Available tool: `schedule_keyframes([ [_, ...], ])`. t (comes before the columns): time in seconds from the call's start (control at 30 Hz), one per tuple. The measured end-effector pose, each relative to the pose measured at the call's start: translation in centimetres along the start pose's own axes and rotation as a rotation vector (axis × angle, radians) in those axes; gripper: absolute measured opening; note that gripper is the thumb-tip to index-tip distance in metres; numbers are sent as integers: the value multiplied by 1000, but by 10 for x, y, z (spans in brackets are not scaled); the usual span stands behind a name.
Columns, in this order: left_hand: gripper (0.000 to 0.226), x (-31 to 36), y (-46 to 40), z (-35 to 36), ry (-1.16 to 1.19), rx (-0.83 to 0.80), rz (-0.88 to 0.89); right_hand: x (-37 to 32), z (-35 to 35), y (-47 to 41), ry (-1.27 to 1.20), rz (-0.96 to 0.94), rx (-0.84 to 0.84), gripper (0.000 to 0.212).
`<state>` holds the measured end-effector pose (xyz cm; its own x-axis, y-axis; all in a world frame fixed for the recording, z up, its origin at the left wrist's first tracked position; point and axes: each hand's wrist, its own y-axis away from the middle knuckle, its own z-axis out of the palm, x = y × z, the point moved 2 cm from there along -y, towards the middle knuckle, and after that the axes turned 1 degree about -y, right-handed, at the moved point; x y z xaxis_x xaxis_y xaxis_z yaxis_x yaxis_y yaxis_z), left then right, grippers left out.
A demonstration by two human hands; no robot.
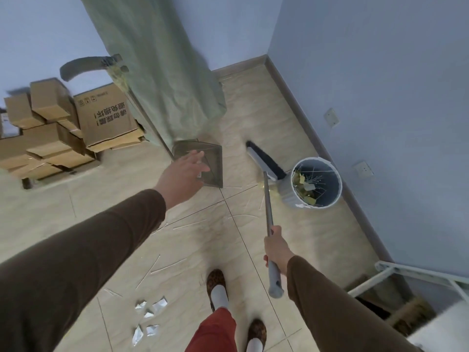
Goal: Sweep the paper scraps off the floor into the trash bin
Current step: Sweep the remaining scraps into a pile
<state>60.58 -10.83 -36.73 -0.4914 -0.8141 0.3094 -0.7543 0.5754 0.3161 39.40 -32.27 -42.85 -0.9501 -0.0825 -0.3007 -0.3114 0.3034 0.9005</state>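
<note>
My right hand (276,246) grips the grey handle of a broom (269,199), whose black-bristled head (265,158) rests on the floor just left of the trash bin (286,193). The round grey bin holds yellow scraps and thin white sticks. My left hand (184,171) is stretched forward with fingers apart, just in front of a translucent grey dustpan (212,161) standing on the floor; whether it touches is unclear. Several white paper scraps (149,317) lie near my feet. Thin white strips (162,265) are scattered over the tiles.
A green curtain (162,67) hangs behind the dustpan. Stacked cardboard boxes (58,128) stand at the left. Blue walls with a baseboard close the right side. A white metal frame (416,278) sits at the lower right. My feet in patterned slippers (215,283) stand below.
</note>
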Motion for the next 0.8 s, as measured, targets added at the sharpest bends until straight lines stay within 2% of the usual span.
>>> schedule_keyframes([
  [0.17, 49, 29, 46, 42, 133, -115, -99, 46, -34, 58, -18, -28, -40, 31],
  [0.3, 51, 47, 84, 69, 321, -191, -261, 81, -65, 98, 62, -83, -18, 29],
  [0.5, 50, 72, 156, 114, 557, -294, -429, 107, -48, 78, 326, -123, 19, 41],
  [0.67, 60, 88, 226, 145, 591, -273, -527, 160, -15, 91, 383, -117, -123, 51],
  [0.8, 63, 95, 273, 165, 605, -247, -608, 209, -39, 129, 326, -140, -227, 36],
])
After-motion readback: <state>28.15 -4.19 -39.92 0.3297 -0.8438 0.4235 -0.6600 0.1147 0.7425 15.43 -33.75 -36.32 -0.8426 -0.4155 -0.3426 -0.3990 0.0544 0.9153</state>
